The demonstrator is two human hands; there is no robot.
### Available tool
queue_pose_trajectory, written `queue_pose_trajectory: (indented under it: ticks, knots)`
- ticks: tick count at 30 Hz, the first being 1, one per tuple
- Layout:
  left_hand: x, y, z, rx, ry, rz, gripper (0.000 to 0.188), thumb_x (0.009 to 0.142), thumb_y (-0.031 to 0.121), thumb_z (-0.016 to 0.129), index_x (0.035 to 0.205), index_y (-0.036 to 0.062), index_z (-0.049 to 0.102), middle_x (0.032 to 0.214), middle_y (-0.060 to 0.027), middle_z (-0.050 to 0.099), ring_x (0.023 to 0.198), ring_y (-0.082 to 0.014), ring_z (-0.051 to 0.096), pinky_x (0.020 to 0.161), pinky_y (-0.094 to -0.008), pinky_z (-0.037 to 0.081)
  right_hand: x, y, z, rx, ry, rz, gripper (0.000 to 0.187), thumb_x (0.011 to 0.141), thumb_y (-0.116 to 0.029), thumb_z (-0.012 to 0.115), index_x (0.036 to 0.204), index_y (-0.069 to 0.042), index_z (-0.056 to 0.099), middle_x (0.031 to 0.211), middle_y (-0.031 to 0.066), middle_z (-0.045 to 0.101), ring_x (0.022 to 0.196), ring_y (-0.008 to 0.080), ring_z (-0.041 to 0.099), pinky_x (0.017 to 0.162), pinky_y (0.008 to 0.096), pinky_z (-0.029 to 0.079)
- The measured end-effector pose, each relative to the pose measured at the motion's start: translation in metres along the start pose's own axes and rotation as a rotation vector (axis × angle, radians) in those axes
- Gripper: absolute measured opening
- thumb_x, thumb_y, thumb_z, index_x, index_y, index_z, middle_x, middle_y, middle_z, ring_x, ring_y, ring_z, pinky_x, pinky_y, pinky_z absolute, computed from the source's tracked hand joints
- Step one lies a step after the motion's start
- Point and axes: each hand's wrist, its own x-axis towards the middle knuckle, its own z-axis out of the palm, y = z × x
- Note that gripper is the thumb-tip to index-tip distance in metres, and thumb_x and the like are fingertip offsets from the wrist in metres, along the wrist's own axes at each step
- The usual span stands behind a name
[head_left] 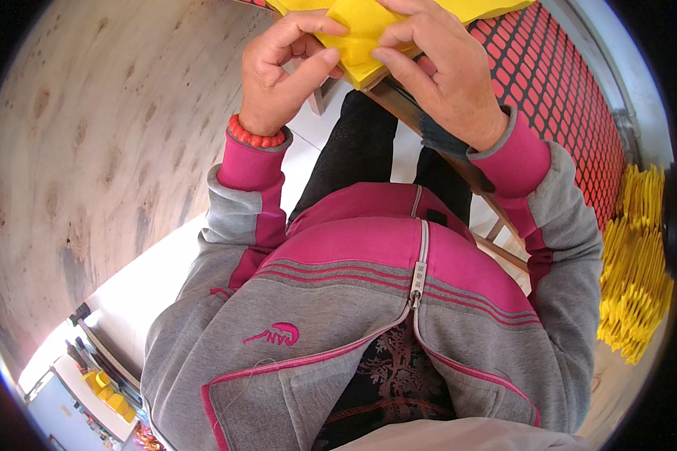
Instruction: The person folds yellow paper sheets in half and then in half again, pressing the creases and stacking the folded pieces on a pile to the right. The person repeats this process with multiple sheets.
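Yellow sheet (361, 30) sits between my two hands at the top of my view, one corner pointing toward me. My left hand (278, 71) pinches its left side, my right hand (455, 75) its right, fingers bent. More yellow spreads beyond, over the red-and-black patterned bench (549, 71). Farther right hangs a yellow pleated bundle (636, 270); a wooden panel (90, 150) stretches to my left.
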Motion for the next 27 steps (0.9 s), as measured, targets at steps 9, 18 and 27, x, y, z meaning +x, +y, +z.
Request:
queue_pose_trajectory:
  ticks: [9, 18, 27]
  knots:
    - [0.005, 0.006, 0.009, -0.04, 0.157, -0.076, 0.013, 0.1, 0.001, 0.064, 0.112, -0.0005, 0.058, 0.094, -0.0094, 0.07, 0.071, -0.0138, 0.069, 0.059, -0.0242, 0.058, 0.002, -0.005, -0.007, 0.026, 0.019, 0.014, 0.024, 0.079, -0.005, 0.081, 0.094, -0.002, 0.063, 0.129, 0.0254, 0.065, 0.114, 0.0393, 0.065, 0.097, 0.0434, 0.051]
    - [0.004, 0.006, 0.001, 0.006, 0.051, -0.025, 0.014, 0.101, 0.002, 0.061, 0.114, -0.0014, 0.065, 0.101, -0.0091, 0.07, 0.077, -0.0145, 0.069, 0.065, -0.025, 0.057, 0.002, -0.003, -0.004, -0.036, -0.015, -0.063, 0.02, 0.081, -0.006, 0.079, 0.093, -0.003, 0.064, 0.131, 0.0245, 0.065, 0.119, 0.0409, 0.063, 0.103, 0.0476, 0.048]
    - [0.005, 0.011, 0.006, 0.004, -0.058, 0.002, 0.015, 0.1, 0.005, 0.064, 0.114, -0.0014, 0.066, 0.108, -0.0096, 0.07, 0.083, -0.0148, 0.069, 0.07, -0.0281, 0.06, 0.001, -0.002, -0.006, 0.044, -0.013, 0.06, 0.022, 0.081, -0.007, 0.081, 0.093, -0.002, 0.063, 0.127, 0.025, 0.066, 0.115, 0.0407, 0.065, 0.097, 0.0427, 0.051]
